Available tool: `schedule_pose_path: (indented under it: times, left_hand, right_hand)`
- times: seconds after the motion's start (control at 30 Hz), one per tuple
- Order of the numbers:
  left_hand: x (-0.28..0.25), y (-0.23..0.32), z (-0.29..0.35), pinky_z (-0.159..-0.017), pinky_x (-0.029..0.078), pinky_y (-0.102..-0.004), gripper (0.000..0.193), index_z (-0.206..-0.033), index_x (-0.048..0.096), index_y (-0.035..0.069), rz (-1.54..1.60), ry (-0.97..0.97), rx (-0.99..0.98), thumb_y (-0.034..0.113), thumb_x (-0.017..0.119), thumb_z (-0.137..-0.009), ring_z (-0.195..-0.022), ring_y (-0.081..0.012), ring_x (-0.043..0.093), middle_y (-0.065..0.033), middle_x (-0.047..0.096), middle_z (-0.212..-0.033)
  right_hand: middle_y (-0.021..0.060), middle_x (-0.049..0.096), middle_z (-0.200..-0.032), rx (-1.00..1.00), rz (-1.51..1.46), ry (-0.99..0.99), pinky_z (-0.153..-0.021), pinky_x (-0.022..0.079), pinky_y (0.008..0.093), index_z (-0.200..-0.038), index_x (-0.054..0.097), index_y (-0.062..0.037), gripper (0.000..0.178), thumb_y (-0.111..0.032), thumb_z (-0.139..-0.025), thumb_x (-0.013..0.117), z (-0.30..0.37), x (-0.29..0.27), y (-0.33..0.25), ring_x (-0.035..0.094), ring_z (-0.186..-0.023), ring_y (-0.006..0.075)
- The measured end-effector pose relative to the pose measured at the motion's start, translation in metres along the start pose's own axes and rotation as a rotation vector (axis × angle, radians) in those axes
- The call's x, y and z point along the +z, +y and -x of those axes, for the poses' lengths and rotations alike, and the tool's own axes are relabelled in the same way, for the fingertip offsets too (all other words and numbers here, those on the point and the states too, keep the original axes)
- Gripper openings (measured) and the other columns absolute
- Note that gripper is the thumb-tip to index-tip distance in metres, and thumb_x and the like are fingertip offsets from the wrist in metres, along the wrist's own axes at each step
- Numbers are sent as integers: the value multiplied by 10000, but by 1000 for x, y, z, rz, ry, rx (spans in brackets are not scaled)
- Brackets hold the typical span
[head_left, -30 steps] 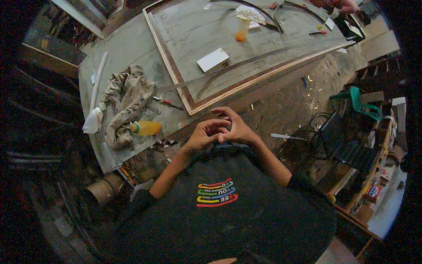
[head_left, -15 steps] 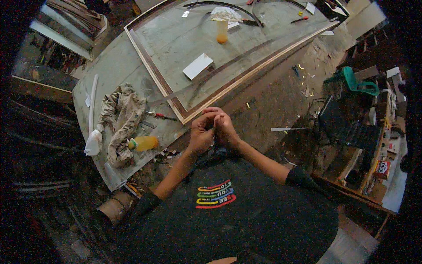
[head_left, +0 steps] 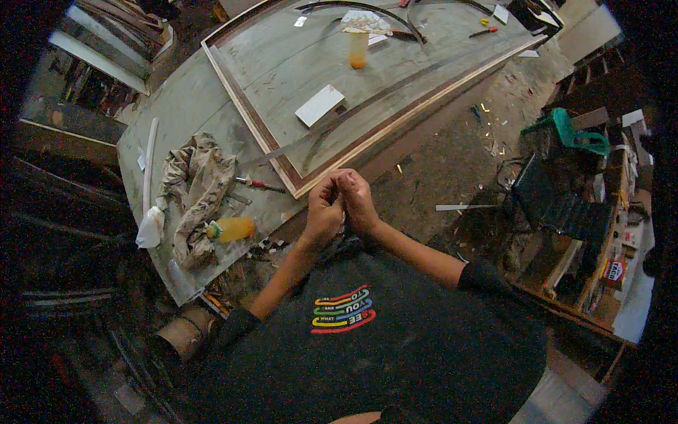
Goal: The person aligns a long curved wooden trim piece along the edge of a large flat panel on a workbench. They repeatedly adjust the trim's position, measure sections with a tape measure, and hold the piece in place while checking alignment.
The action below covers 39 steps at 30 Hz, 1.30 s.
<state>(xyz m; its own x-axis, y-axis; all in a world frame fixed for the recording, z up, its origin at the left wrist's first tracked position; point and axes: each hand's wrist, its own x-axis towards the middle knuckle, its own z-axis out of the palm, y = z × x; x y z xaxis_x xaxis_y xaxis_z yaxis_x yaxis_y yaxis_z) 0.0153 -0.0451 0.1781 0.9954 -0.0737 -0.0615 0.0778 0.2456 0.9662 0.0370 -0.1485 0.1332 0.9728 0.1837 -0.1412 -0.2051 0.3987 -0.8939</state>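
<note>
Both of my hands are raised together in front of my chest, off the near corner of a wooden frame [head_left: 282, 169]. My left hand [head_left: 323, 215] is closed, its fingers curled in against the other hand. Pressed up beside it, my right hand [head_left: 361, 205] is closed too, with bent fingers meeting the left fingertips. Whatever they pinch between them, if anything, is hidden by the fingers. Left of the frame's corner, a screwdriver with a red and black handle [head_left: 267, 186] lies on the table [head_left: 282, 78].
A crumpled cloth [head_left: 194, 187] and a yellow-orange bottle [head_left: 233, 229] lie at the table's left. Inside the frame are a white box [head_left: 320, 106] and an amber container [head_left: 357, 53]. At right stand a green chair [head_left: 565, 131] and a cluttered wooden shelf [head_left: 600, 297]. Scraps litter the floor.
My fingers have shifted slightly: the right fingers, earlier stretched over the left ones, are now more bent. The hands remain together in nearly the same place.
</note>
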Motion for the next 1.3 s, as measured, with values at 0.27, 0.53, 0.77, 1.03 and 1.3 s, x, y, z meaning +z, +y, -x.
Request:
schedule_pose_path:
  times: [0.27,0.53,0.77,1.03,1.3]
  left_hand:
    - [-20,-11,0,-922,489,-268,216,-1191,625,18,100,-97,42,178,633,-1045,-1036,-105,615,-3,662,-1119]
    - [-40,-6,15,-842,508,-277,247,-1059,679,32,39,-179,-104,275,688,-1016,-929,-88,628,20,685,-989]
    - [-48,-3,23,-856,496,-271,258,-1005,692,19,7,-220,82,276,698,-1007,-926,-84,614,7,682,-962]
    - [-25,5,29,-914,505,-284,253,-1023,713,-4,66,-88,-76,248,706,-1001,-996,-103,627,-24,713,-1045]
    - [-35,-3,25,-817,551,-295,245,-1031,752,1,-59,-15,-47,231,775,-950,-884,-120,671,-39,749,-982]
  right_hand:
    - [28,626,-1065,24,19,-30,-851,509,273,-1233,571,-17,622,-557,-952,699,-2,10,-3,601,-958,112]
    - [69,603,-1194,104,146,-289,-973,477,324,-1316,548,2,977,-830,-811,635,7,19,-33,597,-1094,171]
    - [75,603,-1200,101,186,-425,-1006,466,333,-1332,545,7,1087,-908,-748,607,14,18,-35,587,-1138,185]
    - [104,603,-1308,-104,441,-112,-1072,412,392,-1304,570,-12,970,-837,-798,637,9,13,-34,564,-1259,221]
    - [92,608,-1298,-175,391,-126,-1074,411,396,-1297,580,-37,872,-784,-849,633,6,16,-26,570,-1248,222]
